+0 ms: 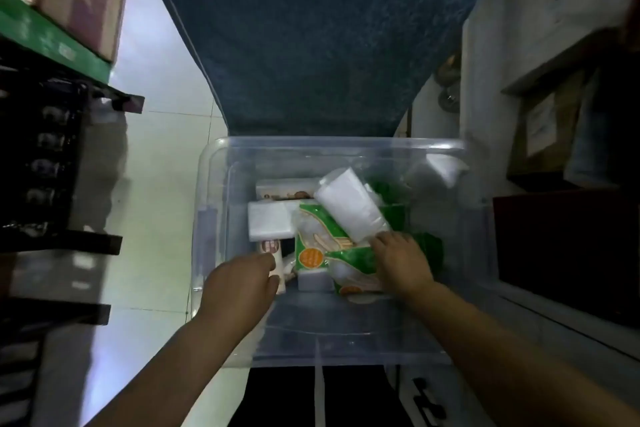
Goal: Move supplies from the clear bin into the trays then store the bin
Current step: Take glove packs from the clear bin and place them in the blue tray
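a person is reaching with both hands into the clear bin (207,218), which is sitting on a blue mat (311,45) over a tiled floor. the unloading step looks to be in hand. the left hand (242,282) is curling its fingers round a small red-labelled pack (272,250) near the bin's left wall. the right hand (401,262) is closing on the lower end of a white sleeve (349,208) that is leaning tilted across the green packets (322,236). blur makes it hard to rule out that the fingers are also catching the packet beneath.

the bin is holding plenty more: a flat white pack (270,220) beside the green packets and a printed box (284,189) lying behind it. emptying looks far from done, and storing the bin further off.

the next move is calling for both items to be lifted clear of the bin's walls without dragging the loose packets along, then carried to the trays. no tray is plainly showing here, and a dark rack (41,166) is standing at the left.
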`<state>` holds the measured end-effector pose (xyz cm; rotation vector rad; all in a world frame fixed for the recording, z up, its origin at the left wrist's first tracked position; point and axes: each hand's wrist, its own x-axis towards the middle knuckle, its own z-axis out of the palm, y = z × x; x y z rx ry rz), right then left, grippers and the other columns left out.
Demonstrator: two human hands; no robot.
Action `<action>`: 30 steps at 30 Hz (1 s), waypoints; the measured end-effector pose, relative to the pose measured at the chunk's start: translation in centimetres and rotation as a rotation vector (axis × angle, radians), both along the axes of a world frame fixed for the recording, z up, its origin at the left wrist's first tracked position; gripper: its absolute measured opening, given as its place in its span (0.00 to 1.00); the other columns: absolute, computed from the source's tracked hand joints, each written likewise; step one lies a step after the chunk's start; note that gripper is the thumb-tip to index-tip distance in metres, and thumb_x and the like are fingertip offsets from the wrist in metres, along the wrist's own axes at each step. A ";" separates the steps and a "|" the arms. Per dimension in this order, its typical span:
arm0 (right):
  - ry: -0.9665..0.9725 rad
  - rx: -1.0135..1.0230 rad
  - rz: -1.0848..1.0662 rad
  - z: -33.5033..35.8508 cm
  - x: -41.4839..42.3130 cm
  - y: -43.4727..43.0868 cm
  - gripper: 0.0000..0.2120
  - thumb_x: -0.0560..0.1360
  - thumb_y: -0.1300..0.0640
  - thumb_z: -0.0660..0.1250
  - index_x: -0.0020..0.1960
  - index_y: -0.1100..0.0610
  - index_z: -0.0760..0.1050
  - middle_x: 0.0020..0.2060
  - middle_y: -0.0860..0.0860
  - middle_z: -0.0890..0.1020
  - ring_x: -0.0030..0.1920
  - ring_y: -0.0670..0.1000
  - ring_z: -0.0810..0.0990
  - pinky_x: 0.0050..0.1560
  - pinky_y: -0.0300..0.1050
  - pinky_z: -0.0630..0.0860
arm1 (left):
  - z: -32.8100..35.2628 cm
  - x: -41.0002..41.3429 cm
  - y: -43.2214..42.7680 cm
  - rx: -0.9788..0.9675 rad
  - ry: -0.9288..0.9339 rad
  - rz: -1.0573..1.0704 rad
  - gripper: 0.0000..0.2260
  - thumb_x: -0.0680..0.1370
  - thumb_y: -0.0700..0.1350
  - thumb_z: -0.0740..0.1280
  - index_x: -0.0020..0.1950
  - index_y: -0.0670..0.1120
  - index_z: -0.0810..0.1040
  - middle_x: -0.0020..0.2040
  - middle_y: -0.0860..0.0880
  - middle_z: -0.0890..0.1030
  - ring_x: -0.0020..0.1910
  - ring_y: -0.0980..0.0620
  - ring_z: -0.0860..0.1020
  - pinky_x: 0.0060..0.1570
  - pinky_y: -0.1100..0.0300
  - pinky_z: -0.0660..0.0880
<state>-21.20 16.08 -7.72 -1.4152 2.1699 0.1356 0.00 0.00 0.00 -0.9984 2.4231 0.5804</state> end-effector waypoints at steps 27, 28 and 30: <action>-0.056 -0.369 -0.953 7.2 -1.6 0.8 0.05 0.68 0.61 0.74 0.41 0.61 0.79 0.37 0.56 0.79 0.37 0.54 0.77 0.38 0.43 0.68 | -8.1 -7.6 -2.9 0.455 0.156 0.472 0.25 0.71 0.42 0.69 0.66 0.41 0.66 0.62 0.40 0.75 0.60 0.42 0.74 0.56 0.52 0.72; -0.042 -0.378 -0.979 7.1 -1.9 1.4 0.05 0.68 0.61 0.74 0.42 0.60 0.79 0.37 0.56 0.79 0.37 0.53 0.77 0.38 0.43 0.69 | -8.9 -8.1 -2.6 0.481 0.147 0.530 0.26 0.71 0.42 0.70 0.66 0.41 0.65 0.62 0.41 0.75 0.60 0.41 0.74 0.55 0.53 0.72; -0.062 -0.401 -1.027 6.9 -2.4 2.4 0.04 0.69 0.61 0.73 0.41 0.57 0.78 0.36 0.55 0.80 0.35 0.52 0.78 0.37 0.43 0.72 | -10.0 -8.5 -1.8 0.470 0.122 0.607 0.27 0.70 0.44 0.72 0.64 0.41 0.65 0.60 0.40 0.75 0.58 0.40 0.75 0.51 0.53 0.72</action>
